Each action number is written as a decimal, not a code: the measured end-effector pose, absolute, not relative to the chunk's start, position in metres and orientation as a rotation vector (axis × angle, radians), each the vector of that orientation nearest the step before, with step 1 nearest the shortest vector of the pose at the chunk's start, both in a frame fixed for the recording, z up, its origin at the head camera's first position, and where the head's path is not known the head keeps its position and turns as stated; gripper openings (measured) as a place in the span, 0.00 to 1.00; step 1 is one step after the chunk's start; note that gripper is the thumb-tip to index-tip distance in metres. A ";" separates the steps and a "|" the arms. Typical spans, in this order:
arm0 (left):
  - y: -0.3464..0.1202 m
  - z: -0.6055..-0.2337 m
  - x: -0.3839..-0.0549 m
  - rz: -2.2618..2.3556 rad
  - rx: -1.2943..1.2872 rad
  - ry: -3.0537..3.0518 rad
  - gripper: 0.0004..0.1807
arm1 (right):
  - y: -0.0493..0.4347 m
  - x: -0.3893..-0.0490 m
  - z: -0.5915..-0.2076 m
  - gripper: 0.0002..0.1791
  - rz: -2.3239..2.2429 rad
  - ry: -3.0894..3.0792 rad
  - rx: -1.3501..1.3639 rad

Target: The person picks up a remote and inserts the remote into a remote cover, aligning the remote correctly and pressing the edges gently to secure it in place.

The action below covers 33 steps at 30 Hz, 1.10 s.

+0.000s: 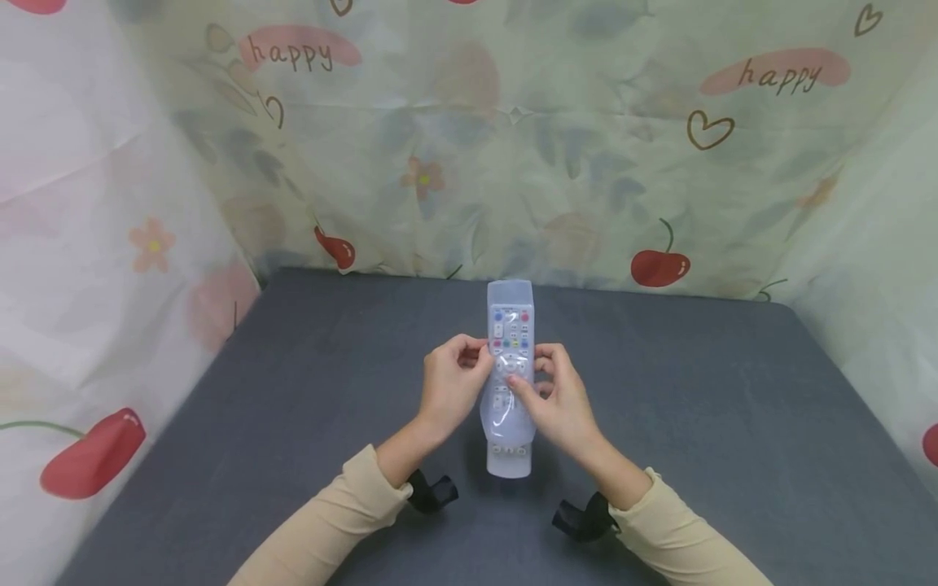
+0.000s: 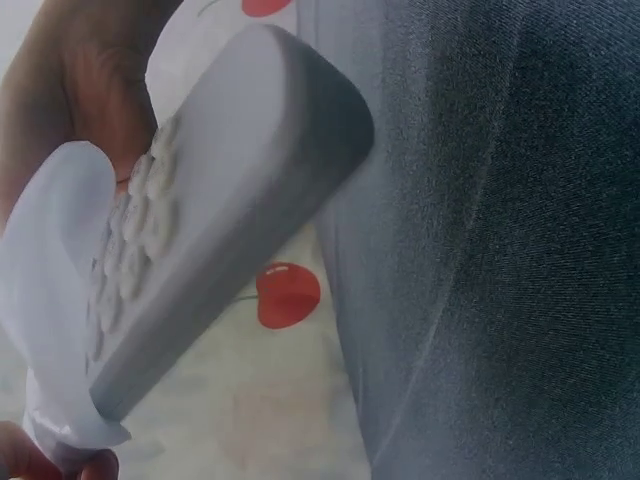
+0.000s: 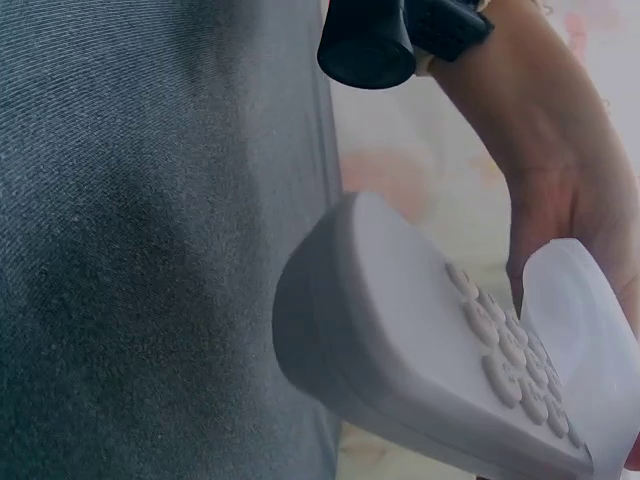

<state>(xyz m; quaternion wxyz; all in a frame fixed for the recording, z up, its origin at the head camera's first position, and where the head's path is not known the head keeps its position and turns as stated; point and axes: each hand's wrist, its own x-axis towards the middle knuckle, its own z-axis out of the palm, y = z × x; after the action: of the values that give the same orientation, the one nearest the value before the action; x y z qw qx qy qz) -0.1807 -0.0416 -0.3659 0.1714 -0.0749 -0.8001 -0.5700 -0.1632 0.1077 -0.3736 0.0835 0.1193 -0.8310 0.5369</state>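
Observation:
A white remote control [image 1: 509, 460] with coloured buttons is held up over the dark table, partly inside a translucent plastic sleeve [image 1: 509, 291]. Its lower end sticks out of the sleeve's open, flared mouth, and the sleeve's far end reaches past the remote's top. At the left edge, my left hand [image 1: 456, 382] pinches the sleeve between thumb and fingers. From the right, my right hand [image 1: 564, 403] grips the sleeved remote, thumb on its front and fingers along its side. Both wrist views show the bare end of the remote [image 2: 210, 200] [image 3: 420, 340] and the sleeve's loose lip [image 2: 55, 250] [image 3: 580, 310].
The dark grey cloth-covered table [image 1: 352, 325] spreads out under the hands. A printed curtain [image 1: 513, 163] with cherries and hearts hangs behind it and along both sides. Black wrist-worn camera mounts [image 1: 434, 493] sit at both cuffs, close over the table.

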 end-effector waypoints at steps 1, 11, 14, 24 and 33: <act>-0.041 -0.366 -0.180 -1.611 -0.213 -2.269 0.07 | 0.107 -0.163 -0.374 0.21 1.602 -2.477 0.347; -0.039 -0.367 -0.177 -1.585 -0.194 -2.263 0.07 | 0.105 -0.164 -0.374 0.21 1.648 -2.461 0.264; -0.039 -0.367 -0.175 -1.588 -0.182 -2.264 0.07 | 0.105 -0.164 -0.373 0.21 1.653 -2.462 0.257; -0.044 -0.363 -0.176 -1.719 -0.248 -2.259 0.09 | 0.112 -0.165 -0.367 0.23 1.667 -2.545 0.303; -0.050 -0.354 -0.180 -1.699 -0.265 -2.492 0.16 | 0.116 -0.162 -0.366 0.24 1.734 -2.595 0.371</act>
<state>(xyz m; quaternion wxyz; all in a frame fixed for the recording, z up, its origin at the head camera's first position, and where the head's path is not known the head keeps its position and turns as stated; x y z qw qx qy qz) -0.1802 -0.0499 -0.3541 0.0569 -0.0873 -0.8218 -0.5602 -0.1624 0.1160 -0.3655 -0.0005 0.1181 -0.8257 0.5516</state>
